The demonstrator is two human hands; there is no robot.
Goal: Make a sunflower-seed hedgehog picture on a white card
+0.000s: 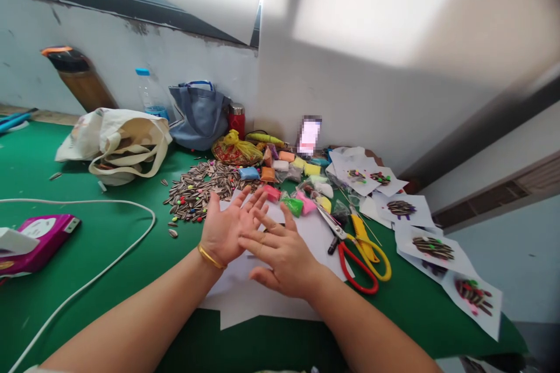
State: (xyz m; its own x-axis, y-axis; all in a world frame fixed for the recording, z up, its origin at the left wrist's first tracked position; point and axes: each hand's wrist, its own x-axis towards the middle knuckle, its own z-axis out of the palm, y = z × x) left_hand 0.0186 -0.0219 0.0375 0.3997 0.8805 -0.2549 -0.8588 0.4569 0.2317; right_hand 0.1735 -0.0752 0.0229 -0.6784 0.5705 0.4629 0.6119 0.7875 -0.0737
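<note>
My left hand (224, 230), with a gold bangle (210, 257) at the wrist, is turned palm up with its fingers spread. Palm down beside it, my right hand (284, 253) stretches its fingers across the edge of the left palm; whether they touch is hard to tell. I see nothing held in either. Both are above white paper sheets (245, 306). A heap of striped sunflower seeds (196, 189) with small coloured balls lies behind my left hand. Beyond my fingers are several soft coloured packets, among them a green packet (294, 205) and a pink packet (306, 203).
Scissors (359, 265) with red and yellow handles and a yellow cutter (362, 236) lie to the right. Papers with seed figures (433, 247) line the right edge. A cloth bag (126, 145), blue bag (199, 116), phone (309, 135) and white cable (109, 262) surround the workspace.
</note>
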